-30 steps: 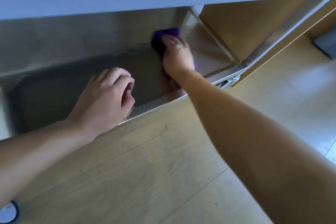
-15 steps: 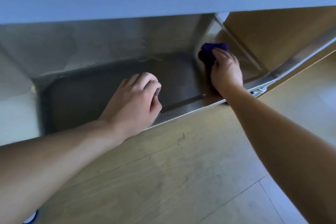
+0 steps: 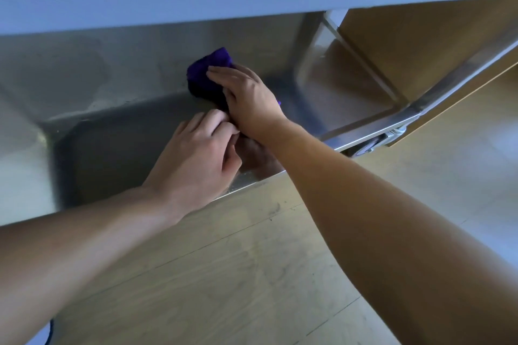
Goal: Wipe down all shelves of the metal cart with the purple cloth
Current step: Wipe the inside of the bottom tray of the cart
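Nothing readable in this one tbh, no text, label, brand or number shows up on the metal cart point(image 3: 112, 148), the purple cloth point(image 3: 208, 67) or anywhere else in view

Right grip point(image 3: 249, 98) reaches forward, laid flat, palm down; left grip point(image 3: 196, 159), loosely curled, seems to touch it from behind.
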A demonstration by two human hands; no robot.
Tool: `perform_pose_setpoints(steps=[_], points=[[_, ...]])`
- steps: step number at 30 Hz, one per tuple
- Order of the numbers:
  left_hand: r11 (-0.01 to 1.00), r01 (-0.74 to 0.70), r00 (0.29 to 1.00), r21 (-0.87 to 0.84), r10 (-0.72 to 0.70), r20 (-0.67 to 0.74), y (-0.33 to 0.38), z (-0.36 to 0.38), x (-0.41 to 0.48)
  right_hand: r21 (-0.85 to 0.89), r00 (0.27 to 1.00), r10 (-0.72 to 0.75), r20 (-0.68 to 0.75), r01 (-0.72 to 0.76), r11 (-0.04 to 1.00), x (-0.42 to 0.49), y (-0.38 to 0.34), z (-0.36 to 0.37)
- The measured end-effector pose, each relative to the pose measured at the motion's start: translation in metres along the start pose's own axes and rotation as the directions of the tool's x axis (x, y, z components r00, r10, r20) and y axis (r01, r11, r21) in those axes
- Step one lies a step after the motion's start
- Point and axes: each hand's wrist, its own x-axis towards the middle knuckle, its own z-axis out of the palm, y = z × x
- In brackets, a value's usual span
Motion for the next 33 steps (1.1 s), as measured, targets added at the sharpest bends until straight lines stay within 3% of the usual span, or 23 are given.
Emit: perform_pose_setpoints(steps=[3, 5, 12, 19, 23, 26, 30, 33], points=[[1.000, -0.013, 1.000, -0.009, 0.013, 0.004, 0.000, 0.000, 0.000, -0.079, 0.999, 0.029, -0.018, -0.030, 0.996, -0.006, 0.023, -0.010], [1.000, -0.018, 1.000, -0.019, 0.019, 0.004, 0.001, 0.001, 0.000, -0.124, 0.987, 0.141, -0.073, -0.150, 0.981, -0.012, 0.044, -0.022], [1.000, -0.017, 1.000, -0.008, 0.017, -0.013, 0.001, 0.003, 0.001, -0.187, 0.817, 0.516, -0.257, -0.566, 0.803, -0.042, 0.119, -0.076], [1.000, -0.027, 1.000, 0.014, 0.027, 0.002, 0.002, 0.005, 0.002, -0.176, 0.751, 0.622, -0.222, -0.658, 0.732, -0.032, 0.143, -0.097], [1.000, -0.024, 1.000, 0.017, 0.024, 0.010, 0.003, 0.005, 0.001, -0.143, 0.753, 0.628, -0.198, -0.656, 0.741, 0.001, 0.135, -0.087], [1.000, -0.019, 1.000, 0.007, 0.019, 0.008, 0.003, 0.004, 0.002, -0.146, 0.809, 0.572, -0.138, -0.588, 0.796, 0.029, 0.115, -0.064], [1.000, -0.011, 1.000, -0.009, 0.012, 0.020, 0.001, 0.002, 0.003, -0.075, 0.951, 0.309, -0.020, -0.310, 0.948, 0.048, 0.068, -0.024], [1.000, -0.010, 1.000, -0.025, 0.010, 0.017, 0.002, 0.002, 0.001, -0.116, 0.992, 0.127, 0.026, -0.123, 0.986, 0.028, 0.053, -0.012]])
